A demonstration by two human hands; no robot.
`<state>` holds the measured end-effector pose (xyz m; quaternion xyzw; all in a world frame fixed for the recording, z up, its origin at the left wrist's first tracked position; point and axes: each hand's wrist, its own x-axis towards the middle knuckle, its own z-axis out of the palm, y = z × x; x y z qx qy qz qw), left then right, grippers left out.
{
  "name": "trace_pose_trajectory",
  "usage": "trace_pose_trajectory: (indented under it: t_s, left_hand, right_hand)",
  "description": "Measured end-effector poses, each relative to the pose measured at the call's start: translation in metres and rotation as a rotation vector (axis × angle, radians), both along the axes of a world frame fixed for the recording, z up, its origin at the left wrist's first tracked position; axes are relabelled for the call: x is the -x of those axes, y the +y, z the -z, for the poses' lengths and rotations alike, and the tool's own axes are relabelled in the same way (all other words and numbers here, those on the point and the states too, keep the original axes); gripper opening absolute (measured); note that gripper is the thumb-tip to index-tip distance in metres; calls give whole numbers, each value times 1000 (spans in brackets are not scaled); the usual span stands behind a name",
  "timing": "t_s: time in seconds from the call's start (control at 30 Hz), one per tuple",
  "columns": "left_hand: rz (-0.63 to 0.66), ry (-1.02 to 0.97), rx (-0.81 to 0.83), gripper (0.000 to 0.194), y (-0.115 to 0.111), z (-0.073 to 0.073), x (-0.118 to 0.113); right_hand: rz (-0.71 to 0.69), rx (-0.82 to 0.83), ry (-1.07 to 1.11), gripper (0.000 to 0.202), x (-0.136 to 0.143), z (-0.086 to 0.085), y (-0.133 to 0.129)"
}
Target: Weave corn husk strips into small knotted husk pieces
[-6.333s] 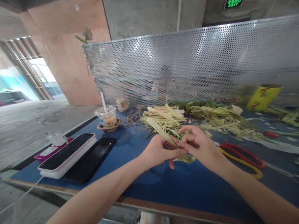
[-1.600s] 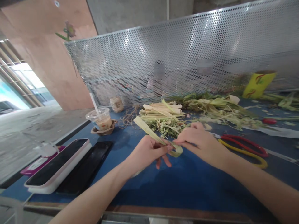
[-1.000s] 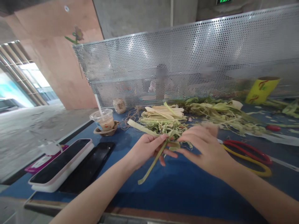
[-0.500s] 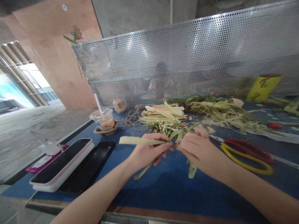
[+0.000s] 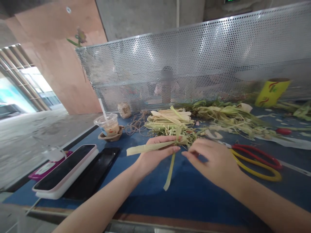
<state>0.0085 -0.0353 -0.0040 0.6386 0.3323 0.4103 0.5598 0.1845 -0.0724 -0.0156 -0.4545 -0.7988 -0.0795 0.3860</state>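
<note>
The left hand [image 5: 156, 153] grips a pale husk strip [image 5: 137, 149] between thumb and fingers, in front of the small heap of green trimmings [image 5: 164, 131]. One end sticks out leftward across the back of the hand, a narrow tail hangs down over the worktop [image 5: 194, 200], and the gathered part lies near the fingertips; how it is folded or tied there is hard to make out. The left hand's lower fingers are hidden behind the strip and thumb.

The right hand [image 5: 215, 158] is just beside it, fingers curled and thumb reaching toward the strip. Several of its fingertips are out of sight behind the knuckles, so I cannot tell whether they pinch anything. This hand also covers part of the scissors [image 5: 257, 163], leaving the red and yellow handles in view. Both forearms run off the bottom of the view.

Behind the perforated screen [image 5: 194, 55] a person [image 5: 167, 85] shows only as a blur. A green sign [image 5: 229, 1] is cut off at the top edge.

Beyond the hands lie stacked husks [image 5: 167, 118], with a looser leafy heap [image 5: 225, 115] to the right and tangled twine [image 5: 137, 123] to the left. A lidded cup [image 5: 108, 125] stands near the twine; closer in, a black phone [image 5: 93, 173] lies flat.
</note>
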Motion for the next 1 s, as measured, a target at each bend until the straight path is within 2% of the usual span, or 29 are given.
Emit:
trace_pose_trajectory:
  t_s: [0.07,0.13,0.3,0.47,0.67,0.73,0.87,0.93,1.0]
  left_hand:
    - [13,-14,40,32,-3,1,-4]
    - [-1,-23,72,30,-5,3,-7]
    - [-32,-49,73,20,-5,4,-7]
    - [-6,-44,26,15,-2,4,-3]
    - [-35,-97,53,14,-1,8,-5]
    - [-42,-87,81,17,-1,8,-6]
    - [71,-98,179,31,0,5,-5]
    - [80,-135,205,37,0,2,-4]
    - [44,-142,193,40,0,0,-4]
  right_hand:
    - [2,222,-13,28,8,4,-1]
    - [-32,356,4,28,14,7,0]
    - [-161,469,106,26,16,11,3]
    - [-321,456,79,29,11,8,3]
    - [-358,465,78,33,10,7,3]
    - [-340,475,67,33,11,7,2]
    - [-270,486,51,32,6,4,0]
    - [-182,387,87,30,1,2,0]
    - [-52,212,138,23,-3,-1,1]
